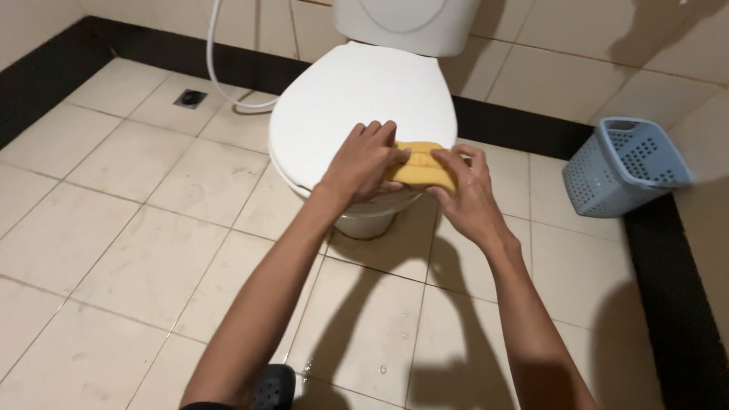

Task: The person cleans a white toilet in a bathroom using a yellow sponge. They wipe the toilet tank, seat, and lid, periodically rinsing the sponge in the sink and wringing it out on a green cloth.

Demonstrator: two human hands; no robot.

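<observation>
Yellow sponge point(422, 167) sits right at the front edge of the closed white toilet lid point(357, 106), and both my hands are on it. My left hand point(363, 163) lies over its left end with the fingers spread flat across the top, pressing it down onto the lid, I'd guess so it doesn't skid on the smooth plastic. My right hand point(465, 193) pinches the right end, thumb and fingers curled around the edge, so the sponge looks a bit bunched or folded between the two grips. Hard to say if it's wet, though there are a few droplets on the beige floor tiles point(152, 250) near my feet. The lid being down gives a flat surface to work against, which probably explains why the sponge is held there rather than in the air. Off to the right, a light blue plastic basket point(624, 167) leans in the corner, well apart from my hands. A white hose point(216, 72) hangs left of the toilet near a floor drain point(190, 97).
</observation>
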